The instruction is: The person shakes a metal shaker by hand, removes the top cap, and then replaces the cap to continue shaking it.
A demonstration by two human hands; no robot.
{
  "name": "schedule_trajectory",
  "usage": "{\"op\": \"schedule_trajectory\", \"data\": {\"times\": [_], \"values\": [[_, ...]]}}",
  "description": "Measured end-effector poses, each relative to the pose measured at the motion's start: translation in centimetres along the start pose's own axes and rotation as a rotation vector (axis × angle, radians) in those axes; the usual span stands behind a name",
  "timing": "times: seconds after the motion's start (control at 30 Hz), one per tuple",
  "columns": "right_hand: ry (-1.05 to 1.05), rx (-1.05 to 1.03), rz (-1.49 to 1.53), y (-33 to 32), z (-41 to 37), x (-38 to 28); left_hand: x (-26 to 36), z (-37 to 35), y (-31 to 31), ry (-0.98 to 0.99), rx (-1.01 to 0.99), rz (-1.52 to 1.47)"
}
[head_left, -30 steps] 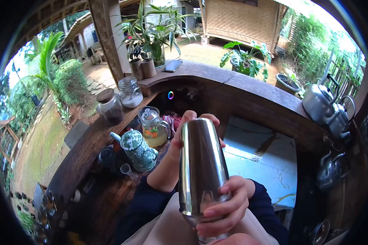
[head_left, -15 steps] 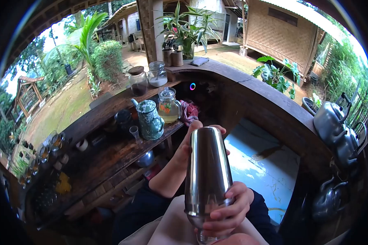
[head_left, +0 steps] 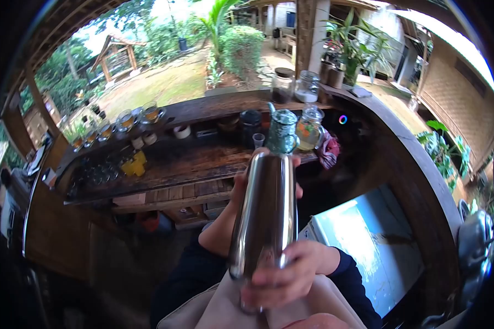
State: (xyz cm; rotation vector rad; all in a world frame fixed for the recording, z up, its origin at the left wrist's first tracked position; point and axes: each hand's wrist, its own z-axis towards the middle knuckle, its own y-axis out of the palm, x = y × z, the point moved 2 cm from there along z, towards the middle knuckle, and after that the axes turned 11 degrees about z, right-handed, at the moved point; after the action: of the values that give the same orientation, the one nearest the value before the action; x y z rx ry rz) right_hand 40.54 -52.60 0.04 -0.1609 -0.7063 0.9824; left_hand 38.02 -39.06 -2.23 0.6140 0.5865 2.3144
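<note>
A tall, smooth, silver metal cylinder [head_left: 264, 214] is being held aslant above the person's lap [head_left: 219, 307], with one end being pointed toward the dark brown wooden counter [head_left: 195, 167]. The far end is being gripped by the left hand [head_left: 240, 189], whose fingers are being partly hidden behind the metal. The near end is being clasped by the right hand [head_left: 284, 274], its fingers being wrapped across the front. That end is being blurred, so whether a second piece is being joined there cannot be told.

A slip seems the likeliest trouble: little hold is being offered by the polished wall, and the cylinder could be dropped if either grip were being loosened or the palms were damp. If a joint is being covered by the right hand, a spill onto the lap could be caused by uneven pressure. Were the far end being swung forward, the small clear cup [head_left: 258, 140] or the green-and-white speckled pot [head_left: 283, 129] might be struck; the gap cannot be judged. The clear glass pitcher [head_left: 308, 134] beside the pot could then be jostled.
</note>
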Motion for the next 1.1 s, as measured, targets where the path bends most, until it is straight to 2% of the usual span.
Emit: {"op": "schedule_trajectory", "data": {"times": [0.03,0.1,0.13,0.17,0.2,0.23,0.27,0.3,0.33,0.37,0.4,0.43,0.5,0.57,0.6,0.63,0.7,0.77,0.8,0.83,0.87,0.9,0.93,0.97,1.0,1.03,1.1], "values": [[-0.012,0.009,0.022,0.4,0.1,0.5,1.6,0.4,-1.3,0.033,-0.285,0.143],[0.026,0.101,0.168,1.5,-0.1,1.9,3.0,-2.5,-1.5,-0.17,0.125,-0.101],[0.143,0.168,0.081,3.8,-2.4,4.0,3.9,-2.8,-2.9,-0.323,0.194,-0.235],[0.471,0.083,0.167,4.1,-3.0,5.7,5.0,-4.0,-5.0,-0.3,0.443,-0.024],[0.576,0.212,0.223,6.2,-4.1,8.5,5.3,-5.4,-7.2,-0.225,0.567,0.368],[0.974,0.42,0.223,8.8,-5.7,9.9,5.9,-6.4,-8.8,-0.146,0.68,0.762],[1.203,0.535,0.256,10.1,-5.8,10.8,7.0,-7.9,-9.6,-0.212,0.964,0.438],[1.204,0.46,0.22,10.3,-4.3,10.8,8.3,-8.9,-9.9,-0.267,1.212,0.091],[0.988,0.397,0.212,10.9,-2.0,10.4,9.9,-8.5,-7.8,-0.087,0.619,0.028],[0.778,0.337,0.202,11.6,0.3,9.4,11.8,-9.5,-8.2,-0.091,0.705,0.101],[0.559,0.152,0.232,11.9,2.2,8.3,13.7,-8.2,-5.1,-0.238,0.661,0.027],[0.349,-0.028,0.26,12.6,3.3,7.2,15.7,-6.7,-1.9,-0.222,0.584,0.233],[-0.045,0.094,0.164,15.7,5.1,6.0,18.7,-7.6,1.4,-0.238,0.365,0.089],[-0.098,0.152,0.169,19.0,5.6,6.3,22.4,-8.9,0.2,-0.241,0.361,0.161],[0.165,0.176,0.273,20.6,5.8,7.5,24.1,-10.1,-0.9,-0.248,0.35,0.229],[0.43,0.195,0.375,22.5,5.8,8.8,25.5,-11.9,-3.0,-0.2,0.5,0.179],[0.67,0.389,0.357,29.3,2.6,12.1,27.0,-17.4,-9.6,0.045,0.696,-0.067],[1.44,0.523,0.574,34.0,-0.6,13.7,28.3,-21.7,-11.7,-0.189,1.623,-0.004],[1.335,0.506,0.553,34.5,-0.1,13.6,29.2,-21.5,-10.2,-0.145,1.696,0.061],[1.207,0.493,0.526,34.8,1.1,14.2,31.2,-20.6,-8.9,-0.14,1.686,0.073],[1.05,0.373,0.458,34.3,4.5,13.8,32.9,-19.3,-7.4,-0.099,1.384,0.079],[0.798,0.22,0.361,34.1,7.4,13.0,34.3,-18.4,-5.4,-0.065,1.094,0.075],[0.547,0.076,0.262,33.8,10.3,11.8,36.0,-17.5,-2.6,-0.112,0.971,0.088],[0.742,0.029,0.372,33.1,13.7,9.7,37.5,-16.8,-0.8,-0.163,0.842,0.105],[0.284,0.067,0.323,33.5,14.9,8.7,38.8,-16.7,-0.6,-0.052,0.511,0.09],[0.13,0.165,0.294,34.5,15.4,7.6,39.8,-17.1,0.2,0.065,0.382,0.438],[-0.082,0.217,0.217,37.2,14.9,7.6,41.1,-18.0,-0.5,0.171,0.146,0.653]]}}
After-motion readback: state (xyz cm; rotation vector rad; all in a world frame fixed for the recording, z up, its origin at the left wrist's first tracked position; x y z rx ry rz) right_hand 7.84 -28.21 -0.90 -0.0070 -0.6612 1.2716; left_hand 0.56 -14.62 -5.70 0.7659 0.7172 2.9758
